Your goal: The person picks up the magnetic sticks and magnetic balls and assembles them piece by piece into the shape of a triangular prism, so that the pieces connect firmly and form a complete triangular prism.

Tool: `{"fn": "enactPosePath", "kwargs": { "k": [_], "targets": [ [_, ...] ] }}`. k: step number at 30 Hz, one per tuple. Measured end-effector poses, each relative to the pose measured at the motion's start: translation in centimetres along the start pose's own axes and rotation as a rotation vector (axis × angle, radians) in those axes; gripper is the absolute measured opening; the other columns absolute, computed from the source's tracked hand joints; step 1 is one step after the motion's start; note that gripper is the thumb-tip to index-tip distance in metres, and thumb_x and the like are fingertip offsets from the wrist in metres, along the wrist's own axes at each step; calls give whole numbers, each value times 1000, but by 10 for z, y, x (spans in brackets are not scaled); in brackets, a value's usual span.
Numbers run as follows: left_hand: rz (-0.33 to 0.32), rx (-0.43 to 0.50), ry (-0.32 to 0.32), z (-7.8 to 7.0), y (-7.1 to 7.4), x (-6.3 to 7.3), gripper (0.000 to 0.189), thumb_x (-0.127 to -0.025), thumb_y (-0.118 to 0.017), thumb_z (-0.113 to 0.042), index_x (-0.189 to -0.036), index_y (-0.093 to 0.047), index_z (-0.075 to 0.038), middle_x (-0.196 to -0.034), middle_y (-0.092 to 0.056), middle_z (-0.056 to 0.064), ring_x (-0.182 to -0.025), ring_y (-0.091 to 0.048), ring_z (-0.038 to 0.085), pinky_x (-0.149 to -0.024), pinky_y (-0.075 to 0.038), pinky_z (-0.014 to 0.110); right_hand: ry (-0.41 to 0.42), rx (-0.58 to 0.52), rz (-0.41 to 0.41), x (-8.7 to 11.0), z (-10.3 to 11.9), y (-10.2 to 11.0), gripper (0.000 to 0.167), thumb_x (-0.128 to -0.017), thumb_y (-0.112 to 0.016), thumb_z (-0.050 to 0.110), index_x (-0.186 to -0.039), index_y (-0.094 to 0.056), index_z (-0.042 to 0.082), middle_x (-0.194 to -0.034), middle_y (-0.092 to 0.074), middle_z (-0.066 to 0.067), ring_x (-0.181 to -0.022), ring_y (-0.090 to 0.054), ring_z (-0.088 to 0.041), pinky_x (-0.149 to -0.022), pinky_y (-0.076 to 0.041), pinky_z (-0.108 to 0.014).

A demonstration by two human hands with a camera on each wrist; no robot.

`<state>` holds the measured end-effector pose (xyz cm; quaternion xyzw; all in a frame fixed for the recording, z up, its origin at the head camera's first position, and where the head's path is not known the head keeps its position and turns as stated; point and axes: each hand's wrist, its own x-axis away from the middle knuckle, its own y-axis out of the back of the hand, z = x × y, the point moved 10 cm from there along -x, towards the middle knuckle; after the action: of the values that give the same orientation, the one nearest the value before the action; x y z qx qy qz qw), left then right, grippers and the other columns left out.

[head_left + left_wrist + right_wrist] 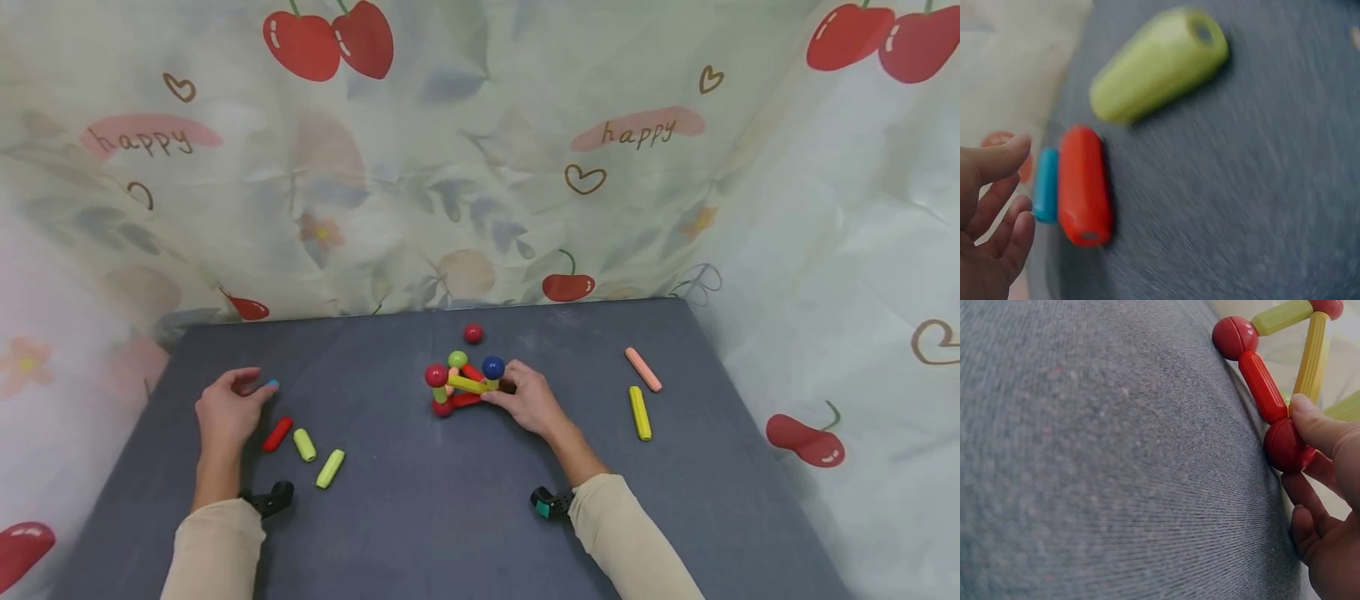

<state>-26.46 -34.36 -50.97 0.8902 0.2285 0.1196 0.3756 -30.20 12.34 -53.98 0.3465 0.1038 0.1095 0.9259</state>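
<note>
Here's the ball-and-rod frame, standing mid-table towards the back, and my right hand has it by the right corner, thumb above and fingers below, gripping at a lower red ball! A red strut runs from there to the other bottom ball, also red, and up goes a lime upright to the red top ball. A yellow crossbar spans from that one towards the blue ball on the right; a green ball sits at the rear. Just behind the frame, a loose red ball on its own!

Over to my left hand, well apart from the frame: fingers loosely bent, thumb held away, nothing gripped. A blue rod is right by the fingertips; whether they touch it, I can't tell. A red rod lies near that hand, then two lime rods, one closer, one nearer me.

Out on the right, a pink rod lies slanted, with a yellow rod just in front. All of it on the dark table, and behind, a pale cloth printed with cherries, hearts and "happy"!
</note>
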Motion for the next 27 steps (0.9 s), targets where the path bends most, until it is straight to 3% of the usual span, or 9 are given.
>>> {"fn": "enactPosePath", "kwargs": {
  "k": [2,7,11,14,18,22,27],
  "targets": [
    [28,-35,7,10,-4,-4,48,-97,-71,-28,-139,-60,-7,-136,-63,21,-124,-56,37,-103,-46,53,4,1,-3,0,1,-1,20,-88,-80,34,-99,-77,18,-91,-60,4,-78,-50,-10,-71,-41,-24],
    [74,-120,-23,18,-12,-8,41,-98,-68,-20,-135,-62,-3,-130,-64,24,-114,-55,38,-95,-45,54,7,-6,-9,3,0,-2,18,-88,-81,33,-99,-77,19,-90,-60,4,-78,-51,-10,-72,-42,-24],
    [40,-101,-82,3,-10,-2,37,-99,-66,-17,-134,-63,-5,-128,-67,22,-113,-58,37,-94,-46,52,15,5,-20,5,-1,-3,18,-87,-82,33,-98,-76,20,-90,-61,5,-78,-52,-9,-72,-44,-23],
    [2,-21,-164,-35,-3,15,38,-100,-66,-24,-136,-63,-10,-127,-69,18,-115,-61,33,-93,-49,46,22,1,-27,7,-1,-2,18,-87,-82,33,-98,-77,19,-91,-62,5,-79,-53,-9,-73,-45,-24],
    [27,91,-345,-107,-5,47,39,-96,-73,-28,-132,-66,-16,-123,-73,9,-114,-68,26,-90,-57,34,26,-9,-36,7,-1,0,20,-87,-82,32,-101,-78,18,-93,-64,4,-82,-55,-10,-75,-47,-25],
    [129,173,-535,-169,-31,85,37,-91,-79,-27,-126,-70,-19,-118,-75,2,-110,-70,20,-84,-59,24,33,3,-40,5,-1,1,21,-87,-81,32,-102,-78,18,-93,-64,4,-82,-56,-11,-76,-47,-25],
    [258,303,-644,-210,-76,115,38,-88,-82,-25,-124,-70,-23,-113,-76,-3,-108,-71,16,-81,-59,25,43,6,-39,2,1,0,20,-87,-81,31,-100,-78,16,-92,-63,3,-80,-54,-11,-74,-46,-24]
  ]
}}
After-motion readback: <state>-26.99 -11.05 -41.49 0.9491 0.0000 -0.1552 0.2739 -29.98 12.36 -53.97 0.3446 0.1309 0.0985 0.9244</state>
